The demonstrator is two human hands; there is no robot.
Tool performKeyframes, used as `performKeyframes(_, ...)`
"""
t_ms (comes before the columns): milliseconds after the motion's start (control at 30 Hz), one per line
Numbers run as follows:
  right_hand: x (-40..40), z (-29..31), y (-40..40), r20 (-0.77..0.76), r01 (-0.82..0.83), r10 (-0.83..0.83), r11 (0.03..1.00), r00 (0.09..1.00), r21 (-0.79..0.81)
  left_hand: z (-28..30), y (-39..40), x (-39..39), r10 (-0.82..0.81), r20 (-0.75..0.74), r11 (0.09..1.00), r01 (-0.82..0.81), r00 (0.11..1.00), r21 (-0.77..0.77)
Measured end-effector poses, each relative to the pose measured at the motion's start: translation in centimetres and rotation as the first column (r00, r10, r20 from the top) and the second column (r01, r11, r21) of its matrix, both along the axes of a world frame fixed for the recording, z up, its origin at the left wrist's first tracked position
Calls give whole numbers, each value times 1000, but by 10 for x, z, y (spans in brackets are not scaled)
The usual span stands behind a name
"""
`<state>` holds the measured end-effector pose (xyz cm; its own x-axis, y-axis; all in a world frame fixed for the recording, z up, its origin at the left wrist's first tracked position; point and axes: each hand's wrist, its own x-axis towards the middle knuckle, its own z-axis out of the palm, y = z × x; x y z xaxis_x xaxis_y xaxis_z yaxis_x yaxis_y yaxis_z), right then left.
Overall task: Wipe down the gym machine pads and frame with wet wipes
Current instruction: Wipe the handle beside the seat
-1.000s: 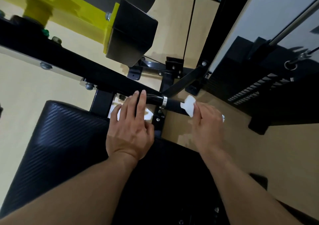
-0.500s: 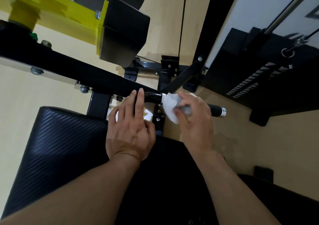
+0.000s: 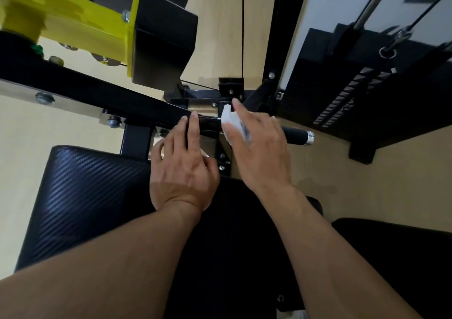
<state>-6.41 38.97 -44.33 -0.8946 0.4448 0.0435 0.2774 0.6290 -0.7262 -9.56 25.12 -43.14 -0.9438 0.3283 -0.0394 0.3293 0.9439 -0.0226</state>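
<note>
The wet wipe (image 3: pixel 232 123) is a crumpled white wad, bunched and folded over itself, pressed against the black handle bar (image 3: pixel 293 134) where that bar leaves the frame (image 3: pixel 85 87). The bar is round and glossy near the frame, matte along its grip sleeve, and ends in a silver cap (image 3: pixel 310 137) out to the right. My right hand (image 3: pixel 259 147) lies over the bar, back of the hand up, wrist bent slightly inward; its grip is clamped on the wipe, fingers curled round the bar over the cloth, with the index finger stretched ahead past the wad toward the bolted bracket (image 3: pixel 231 86). My left hand (image 3: pixel 183 167) rests just beside it, fingers straight and together, their tips laid flat on the frame's black beam; that grip is apart, holding nothing. Both forearms reach in from the bottom edge, over the black ribbed seat pad (image 3: pixel 85 196), whose far edge runs just under my knuckles. Beyond the beam, a yellow arm (image 3: pixel 73 20) carries a square black pad (image 3: pixel 163 40) at the upper left. The weight stack (image 3: pixel 354 91) and its steel rods stand to the upper right, well apart from the bar's cap. Bare pale floor (image 3: pixel 367 184) shows below the free end of the bar and between the frame's uprights.
</note>
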Motion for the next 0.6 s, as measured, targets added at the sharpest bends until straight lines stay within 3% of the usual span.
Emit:
performKeyframes(67,-1,-8,0,14,4,-6,994,1000,110,0,0,0,-5,-5,1000,5,1000,3)
performKeyframes(233,2,-17,28,147,283,-295,954,944,101,0,0,0,-11,-6,1000,11,1000,0)
performKeyframes(300,-11,-8,9,117,201,-219,968,969,148,0,0,-1,-2,-11,1000,2,1000,4)
performKeyframes(400,-28,-3,-27,-59,73,-64,984,996,162,0,1,0,6,-4,1000,-6,1000,8)
performKeyframes(467,-24,-8,-22,-49,-7,15,986,999,164,0,0,-1,8,-6,1000,-8,1000,10)
performKeyframes(533,-4,-28,5,-25,40,-35,975,999,219,1,0,0,7,-6,1000,-7,1000,15)
performKeyframes(600,13,-36,31,43,219,-229,961,973,166,1,0,0,0,-6,1000,0,1000,11)
